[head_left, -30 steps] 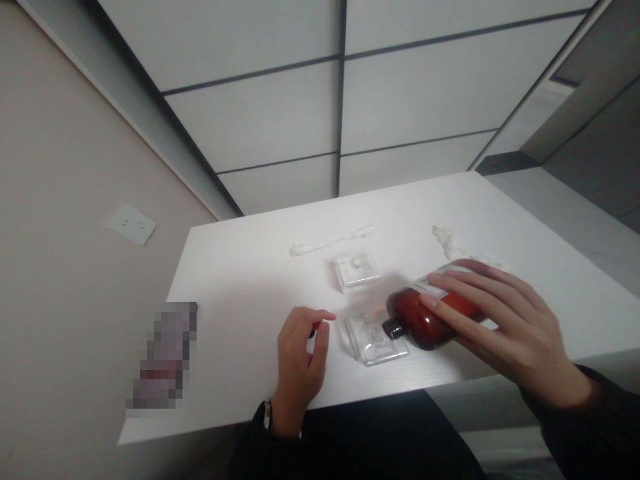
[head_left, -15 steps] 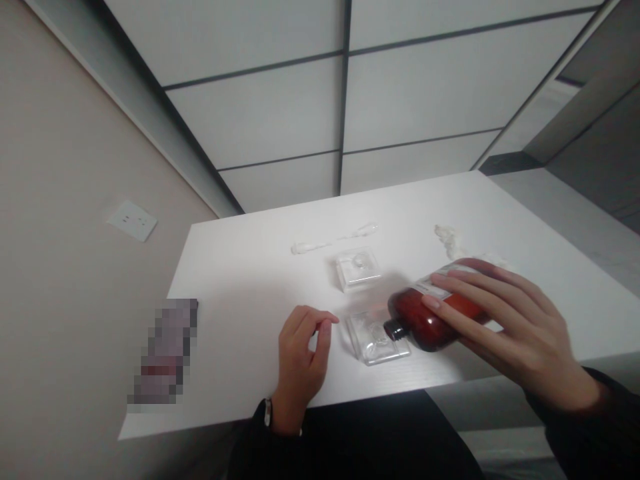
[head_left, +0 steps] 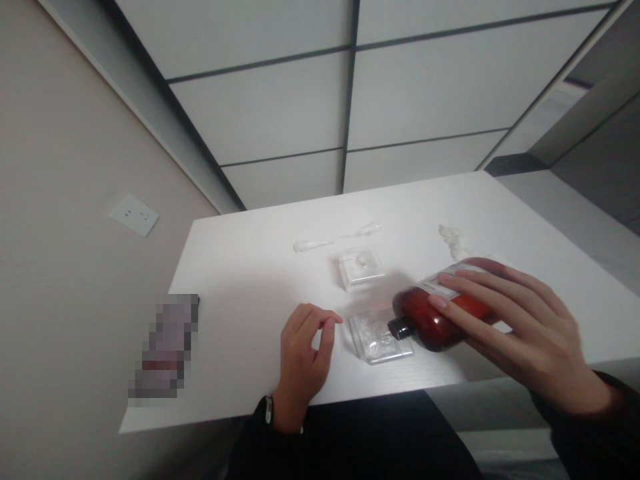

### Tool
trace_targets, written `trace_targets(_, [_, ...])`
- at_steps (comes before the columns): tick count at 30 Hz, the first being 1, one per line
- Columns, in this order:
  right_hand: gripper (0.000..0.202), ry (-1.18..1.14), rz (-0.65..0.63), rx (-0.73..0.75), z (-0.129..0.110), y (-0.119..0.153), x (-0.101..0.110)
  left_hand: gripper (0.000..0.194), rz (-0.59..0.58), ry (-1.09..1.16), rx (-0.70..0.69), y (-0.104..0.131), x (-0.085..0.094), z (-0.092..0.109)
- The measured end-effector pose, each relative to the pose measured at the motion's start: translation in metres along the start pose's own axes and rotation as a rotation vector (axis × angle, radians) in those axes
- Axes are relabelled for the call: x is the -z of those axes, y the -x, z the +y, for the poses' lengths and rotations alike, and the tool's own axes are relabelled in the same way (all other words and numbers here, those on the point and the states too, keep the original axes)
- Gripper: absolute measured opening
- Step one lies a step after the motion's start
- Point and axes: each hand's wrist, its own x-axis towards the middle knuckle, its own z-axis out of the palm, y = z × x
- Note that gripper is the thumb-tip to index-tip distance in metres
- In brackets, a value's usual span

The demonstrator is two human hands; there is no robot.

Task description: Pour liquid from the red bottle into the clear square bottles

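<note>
Well to the left of the near clear box (head_left: 383,347), on a white table (head_left: 245,287), lies a long thing blurred out by square blocks (head_left: 165,350); beyond it, a power socket (head_left: 135,215) is set in the wall. Just left of the near clear box is the person's left hand (head_left: 305,357), a bracelet or watch (head_left: 269,409) at its wrist. Its fingers are curled, with thumb and forefinger tips almost meeting, so the gap is narrow; whether anything small is tucked inside, I cannot tell. Farther from the person than the near clear box, on its left, a thin clear strip with wider ends (head_left: 337,239) lies roughly crosswise. Between that strip and the near clear box sits a similar far clear box (head_left: 363,268). A brown bottle (head_left: 437,319) with a pale label is at the right side of the near clear box, its neck overlapping the box in this view. The bottle is tipped onto its side, long axis running from the base at far right to the neck at near left, the mouth aimed toward the left hand; no stream of liquid shows. The right hand (head_left: 537,330), right of the near clear box, grips the bottle from above, fingers spread along it, so it is the nearer hand. Behind the bottle, beyond the box to the right, lies a crumpled tissue (head_left: 451,241).
</note>
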Motion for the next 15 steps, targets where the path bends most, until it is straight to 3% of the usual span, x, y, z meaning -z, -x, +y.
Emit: trace_targets(15, [0.054,0.026,0.001,0.021,0.0053,0.0026,0.0018,0.022,-0.012,-0.016,0.005,0.0012,0.0004,-0.0001])
